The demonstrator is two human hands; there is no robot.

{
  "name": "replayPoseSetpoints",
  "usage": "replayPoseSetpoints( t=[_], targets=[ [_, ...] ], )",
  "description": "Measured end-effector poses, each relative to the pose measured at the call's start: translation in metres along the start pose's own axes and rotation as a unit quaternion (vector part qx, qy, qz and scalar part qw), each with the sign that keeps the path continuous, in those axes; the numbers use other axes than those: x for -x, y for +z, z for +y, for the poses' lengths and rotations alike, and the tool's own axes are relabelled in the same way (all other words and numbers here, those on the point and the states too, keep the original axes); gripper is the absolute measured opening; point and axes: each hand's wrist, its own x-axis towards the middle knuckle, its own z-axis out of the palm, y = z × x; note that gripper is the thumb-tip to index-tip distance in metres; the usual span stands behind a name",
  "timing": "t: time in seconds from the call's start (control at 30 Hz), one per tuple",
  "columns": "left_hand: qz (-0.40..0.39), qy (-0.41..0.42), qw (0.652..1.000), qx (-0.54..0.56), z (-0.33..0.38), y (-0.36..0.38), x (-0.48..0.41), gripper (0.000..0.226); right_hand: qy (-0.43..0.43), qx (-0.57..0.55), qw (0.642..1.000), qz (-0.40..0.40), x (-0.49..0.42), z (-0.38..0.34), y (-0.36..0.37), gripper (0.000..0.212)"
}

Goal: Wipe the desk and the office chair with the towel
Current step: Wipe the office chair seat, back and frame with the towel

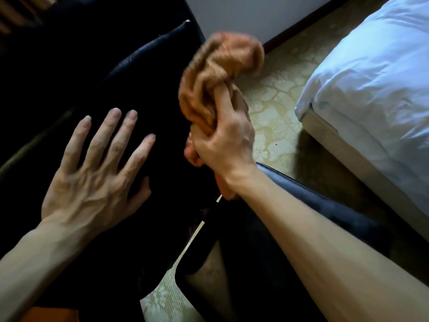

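Observation:
The black office chair (pixel 144 73) fills the left and middle of the head view, its leather surface dark and glossy. My left hand (pixel 97 173) lies over the chair with its fingers spread and straight. My right hand (pixel 222 140) grips a bunched orange-brown towel (pixel 220 73), held up at the chair's right edge; the towel is blurred. A black armrest (pixel 313 196) runs under my right forearm.
A bed with a white duvet (pixel 371 89) stands at the right, close to the chair. Patterned yellowish carpet (pixel 278 108) shows between chair and bed. A white wall with a dark skirting board (pixel 290 26) is behind. Wooden furniture shows at the top left corner (pixel 14 15).

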Motion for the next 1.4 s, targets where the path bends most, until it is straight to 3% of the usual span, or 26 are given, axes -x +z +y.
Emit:
replayPoseSetpoints(
  t=[0.2,0.27,0.37,0.4,0.43,0.47,0.53,0.6,0.67,0.83,0.97,1.03,1.1,1.17,1.3,1.4],
  targets=[
    [0.001,-0.012,1.0,0.007,-0.002,0.006,0.002,0.078,-0.021,0.111,0.993,-0.045,0.019,0.017,0.019,0.06],
    [0.0,-0.009,1.0,0.004,-0.001,0.004,0.001,0.076,-0.01,0.138,0.984,-0.113,0.053,0.033,0.019,0.061],
    [-0.018,-0.007,1.0,-0.015,-0.003,-0.004,0.001,0.074,-0.168,0.165,0.937,-0.257,0.104,0.054,0.002,0.054],
    [-0.024,-0.005,0.999,-0.02,-0.002,-0.006,0.0,0.073,-0.199,0.162,0.918,-0.301,0.113,0.063,-0.009,0.054],
    [-0.03,-0.003,0.999,-0.02,-0.002,-0.009,-0.001,0.071,-0.178,0.15,0.918,-0.322,0.117,0.068,-0.018,0.057],
    [-0.036,-0.002,0.999,-0.017,-0.001,-0.011,-0.001,0.07,-0.114,0.139,0.934,-0.308,0.117,0.069,-0.024,0.062],
    [-0.046,0.0,0.999,-0.014,0.0,-0.013,-0.002,0.069,0.06,0.067,0.983,-0.16,0.101,0.068,-0.026,0.068],
    [-0.047,0.002,0.999,-0.012,0.001,-0.013,-0.003,0.067,0.172,-0.022,0.985,0.001,0.066,0.064,-0.021,0.07],
    [-0.044,0.006,0.999,-0.01,0.001,-0.012,-0.002,0.068,0.201,-0.062,0.977,0.039,0.036,0.054,-0.01,0.08],
    [-0.043,0.003,0.999,0.0,0.0,-0.013,-0.002,0.067,0.193,0.073,0.977,-0.064,0.077,0.004,0.022,0.083],
    [-0.047,0.008,0.999,0.01,-0.001,-0.016,-0.002,0.067,0.045,0.169,0.973,-0.147,0.195,-0.042,0.04,0.081],
    [-0.051,0.008,0.999,0.016,0.0,-0.018,-0.001,0.066,0.025,0.074,0.961,-0.264,0.251,-0.058,0.042,0.081],
    [-0.05,0.011,0.998,0.025,0.0,-0.02,0.0,0.065,0.063,-0.06,0.934,-0.347,0.281,-0.062,0.035,0.066],
    [-0.036,0.021,0.998,0.041,0.0,-0.02,0.0,0.063,0.126,-0.141,0.938,-0.291,0.285,-0.052,0.026,0.056],
    [-0.045,0.078,0.99,0.106,0.001,-0.026,0.024,0.052,0.216,-0.18,0.959,-0.02,0.233,-0.033,0.014,0.061],
    [-0.092,0.126,0.979,0.128,0.008,-0.037,0.068,0.048,0.264,-0.125,0.956,0.006,0.173,-0.021,0.015,0.075]
  ],
)
